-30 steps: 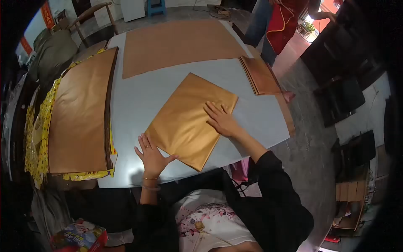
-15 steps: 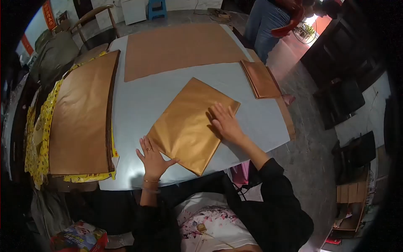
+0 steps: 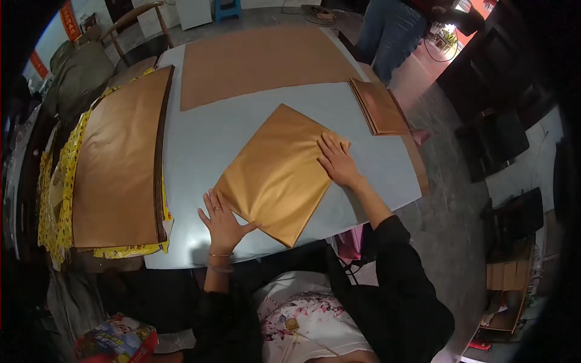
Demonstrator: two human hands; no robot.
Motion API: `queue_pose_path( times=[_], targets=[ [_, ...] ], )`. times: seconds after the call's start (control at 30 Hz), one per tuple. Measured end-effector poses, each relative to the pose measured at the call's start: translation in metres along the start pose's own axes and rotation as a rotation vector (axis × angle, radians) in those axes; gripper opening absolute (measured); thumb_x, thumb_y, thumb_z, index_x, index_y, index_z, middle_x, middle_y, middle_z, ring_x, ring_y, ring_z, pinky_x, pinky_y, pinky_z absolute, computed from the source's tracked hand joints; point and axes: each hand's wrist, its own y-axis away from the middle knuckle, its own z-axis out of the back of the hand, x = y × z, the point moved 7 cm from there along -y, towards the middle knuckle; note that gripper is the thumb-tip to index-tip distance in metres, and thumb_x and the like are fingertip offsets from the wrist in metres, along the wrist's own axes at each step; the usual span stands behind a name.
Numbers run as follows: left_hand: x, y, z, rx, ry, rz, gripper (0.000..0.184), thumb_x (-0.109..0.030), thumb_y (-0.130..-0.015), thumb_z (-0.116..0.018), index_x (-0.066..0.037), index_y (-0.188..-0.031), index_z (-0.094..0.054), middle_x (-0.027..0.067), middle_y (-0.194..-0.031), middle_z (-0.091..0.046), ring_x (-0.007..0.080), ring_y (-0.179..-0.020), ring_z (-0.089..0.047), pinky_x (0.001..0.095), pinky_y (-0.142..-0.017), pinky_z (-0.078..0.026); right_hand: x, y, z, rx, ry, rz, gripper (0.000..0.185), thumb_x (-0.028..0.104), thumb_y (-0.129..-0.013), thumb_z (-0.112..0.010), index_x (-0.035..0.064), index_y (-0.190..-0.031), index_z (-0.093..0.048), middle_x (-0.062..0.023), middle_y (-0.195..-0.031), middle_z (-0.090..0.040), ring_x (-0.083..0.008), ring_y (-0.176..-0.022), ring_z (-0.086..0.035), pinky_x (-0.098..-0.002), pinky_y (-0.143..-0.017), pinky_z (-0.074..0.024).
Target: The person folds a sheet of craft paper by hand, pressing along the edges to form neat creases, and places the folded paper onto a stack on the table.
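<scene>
A folded sheet of gold paper (image 3: 272,172) lies at a slant on the pale-covered table (image 3: 200,145), with soft creases across its surface. My left hand (image 3: 223,225) rests at its lower left edge, fingers spread, thumb on the paper near the front. Flat against the paper by its right corner lies my right hand (image 3: 339,162), fingers stretched out. A tall stack of larger gold-brown sheets (image 3: 124,163) sits at the left on yellow printed wrapping (image 3: 57,206). At the right back is a small pile of folded gold sheets (image 3: 381,109).
A brown sheet (image 3: 260,63) covers the far part of the table. Beyond the right back corner stands a person in jeans (image 3: 390,36). A wooden chair (image 3: 136,36) is at the far left, and dark chairs (image 3: 490,142) line the right side.
My right hand has slid right and slightly away from me, toward the paper's right corner. My left hand stays at the lower left edge. The person behind the table has shifted.
</scene>
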Motion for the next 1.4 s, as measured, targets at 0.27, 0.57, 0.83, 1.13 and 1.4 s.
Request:
queue_pose_path(
  times=[0.27, 0.57, 0.83, 1.13, 1.4],
  targets=[
    [0.0, 0.0, 0.004, -0.008, -0.009, -0.002, 0.136, -0.075, -0.053, -0.07, 0.012, -0.143, -0.017, 0.027, -0.152, -0.013, 0.0397, -0.143, -0.006, 0.0635, -0.107, -0.009, 0.128, 0.02, 0.03, 0.02, -0.107, 0.226, 0.054, 0.035, -0.097, -0.041, 0.0082, -0.143, -0.036, -0.0111, -0.152, -0.028, -0.0252, -0.14, -0.025, -0.0467, -0.113, -0.0177],
    [-0.001, -0.001, 0.004, -0.029, -0.003, -0.026, 0.137, -0.076, -0.053, -0.069, 0.012, -0.143, -0.016, 0.0275, -0.152, -0.013, 0.0399, -0.143, -0.006, 0.063, -0.107, -0.008, 0.158, 0.034, -0.007, 0.186, -0.17, 0.361, 0.055, 0.038, -0.098, -0.037, 0.0123, -0.146, -0.031, -0.009, -0.154, -0.023, -0.0258, -0.142, -0.022, -0.0474, -0.114, -0.0153],
    [0.0, 0.0, 0.0, -0.065, -0.01, -0.04, 0.138, -0.074, -0.053, -0.072, 0.011, -0.144, -0.013, 0.0279, -0.151, -0.013, 0.0396, -0.143, -0.005, 0.0635, -0.107, -0.008, -0.013, -0.006, -0.011, -0.059, 0.058, -0.03, 0.054, 0.039, -0.101, -0.031, 0.0096, -0.147, -0.029, -0.0085, -0.155, -0.022, -0.0233, -0.143, -0.02, -0.0487, -0.113, -0.0151],
    [-0.002, 0.001, 0.006, -0.04, 0.016, -0.011, 0.136, -0.076, -0.053, -0.069, 0.012, -0.143, -0.018, 0.0276, -0.152, -0.013, 0.0394, -0.143, -0.007, 0.0627, -0.106, -0.013, 0.024, 0.001, 0.027, -0.228, -0.156, -0.056, 0.052, 0.032, -0.1, -0.036, 0.0074, -0.145, -0.031, -0.0147, -0.148, -0.034, -0.0294, -0.139, -0.027, -0.0476, -0.114, -0.016],
    [0.0, 0.001, 0.002, -0.098, 0.025, -0.018, 0.135, -0.069, -0.052, -0.075, 0.006, -0.146, -0.012, 0.0266, -0.152, -0.014, 0.0387, -0.143, -0.008, 0.0628, -0.107, -0.01, 0.227, 0.014, -0.002, 0.233, -0.402, 0.559, 0.055, 0.041, -0.098, -0.036, 0.0104, -0.144, -0.034, -0.0102, -0.152, -0.027, -0.0262, -0.141, -0.024, -0.0455, -0.114, -0.0168]
  ],
)
